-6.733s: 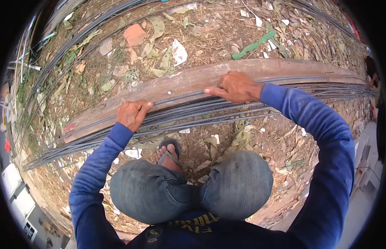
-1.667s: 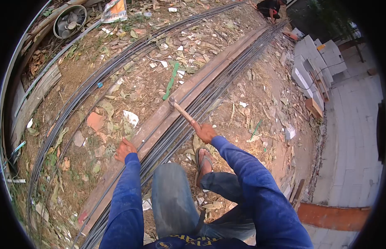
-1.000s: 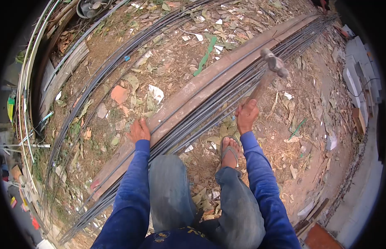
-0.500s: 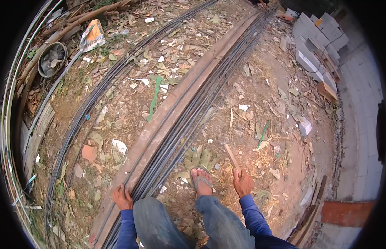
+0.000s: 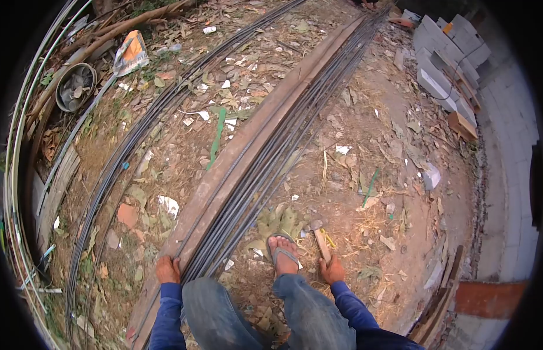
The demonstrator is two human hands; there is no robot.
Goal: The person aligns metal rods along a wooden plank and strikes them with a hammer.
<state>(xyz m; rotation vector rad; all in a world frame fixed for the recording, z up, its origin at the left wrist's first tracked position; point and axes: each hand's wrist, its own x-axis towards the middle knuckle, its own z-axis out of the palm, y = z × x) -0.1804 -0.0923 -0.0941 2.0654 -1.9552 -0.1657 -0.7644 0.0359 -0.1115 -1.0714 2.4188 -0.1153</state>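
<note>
Steel rods [image 5: 265, 160], stacked grey blocks [image 5: 430, 41] and littered dirt [image 5: 359, 116] mark an outdoor building site.

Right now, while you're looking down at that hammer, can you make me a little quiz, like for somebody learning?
1. Which hand holds the wooden-handled hammer?
2. True or false: the left hand is touching the bucket.
3. The foot in view wears: A) a boot, B) a flip-flop, C) a sock.

Key:
1. The right hand.
2. False; it is at the wooden plank, well away from the bucket.
3. B.
</note>
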